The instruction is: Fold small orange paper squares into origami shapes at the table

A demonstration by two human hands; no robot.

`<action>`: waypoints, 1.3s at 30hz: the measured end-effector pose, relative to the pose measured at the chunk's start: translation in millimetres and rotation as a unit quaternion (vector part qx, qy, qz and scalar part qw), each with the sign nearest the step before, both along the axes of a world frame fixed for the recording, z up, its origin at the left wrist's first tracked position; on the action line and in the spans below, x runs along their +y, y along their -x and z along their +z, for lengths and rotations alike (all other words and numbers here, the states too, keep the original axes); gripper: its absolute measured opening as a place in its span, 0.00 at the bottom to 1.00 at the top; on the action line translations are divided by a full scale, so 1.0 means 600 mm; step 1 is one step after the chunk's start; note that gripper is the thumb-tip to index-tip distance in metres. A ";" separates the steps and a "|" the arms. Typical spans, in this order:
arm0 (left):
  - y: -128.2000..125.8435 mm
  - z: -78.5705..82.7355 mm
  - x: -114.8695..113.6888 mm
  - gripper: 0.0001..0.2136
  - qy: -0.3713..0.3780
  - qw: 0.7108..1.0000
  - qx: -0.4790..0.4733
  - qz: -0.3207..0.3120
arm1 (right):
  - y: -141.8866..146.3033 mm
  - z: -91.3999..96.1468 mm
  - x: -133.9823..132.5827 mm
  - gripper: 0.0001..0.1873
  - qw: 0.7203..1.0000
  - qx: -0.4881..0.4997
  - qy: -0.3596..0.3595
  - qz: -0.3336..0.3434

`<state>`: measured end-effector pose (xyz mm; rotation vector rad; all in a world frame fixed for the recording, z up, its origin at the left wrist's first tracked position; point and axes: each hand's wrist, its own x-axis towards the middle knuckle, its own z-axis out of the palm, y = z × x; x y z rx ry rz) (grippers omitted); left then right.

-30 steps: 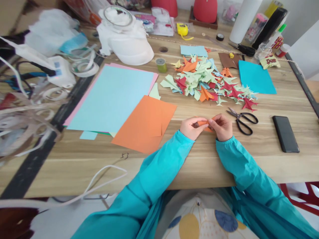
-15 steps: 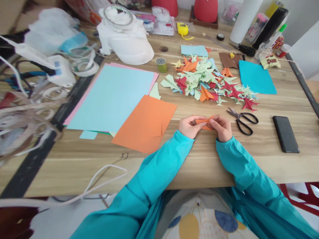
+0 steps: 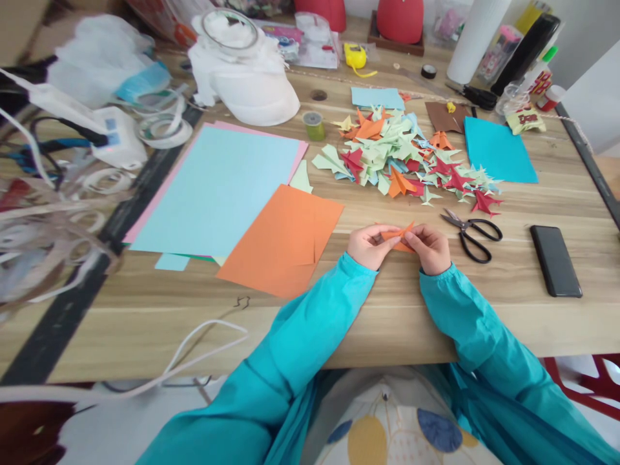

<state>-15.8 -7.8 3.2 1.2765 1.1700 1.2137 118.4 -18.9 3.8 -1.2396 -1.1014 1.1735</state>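
2 hands [image 3: 367, 247] [image 3: 431, 248] pinch orange ppr [image 3: 403, 246]; scissors [image 3: 464, 226] nr

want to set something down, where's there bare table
Bare tabletop shows between the turquoise sheet and phone, and between the orange sheet and white cable. Crowded: the folded-paper pile and tangled cords at left.
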 end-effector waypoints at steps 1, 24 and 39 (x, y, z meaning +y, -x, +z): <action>0.000 0.002 -0.001 0.10 -0.001 1.000 0.002 0.000 | 0.000 0.001 0.000 0.15 1.000 0.000 0.001 0.004; 0.002 0.005 -0.001 0.09 0.003 1.000 0.001 0.002 | -0.004 -0.005 0.003 0.16 0.998 -0.034 -0.013 0.051; 0.003 0.007 -0.001 0.09 0.015 1.000 -0.003 -0.002 | -0.002 -0.003 0.002 0.18 0.996 -0.051 -0.020 0.070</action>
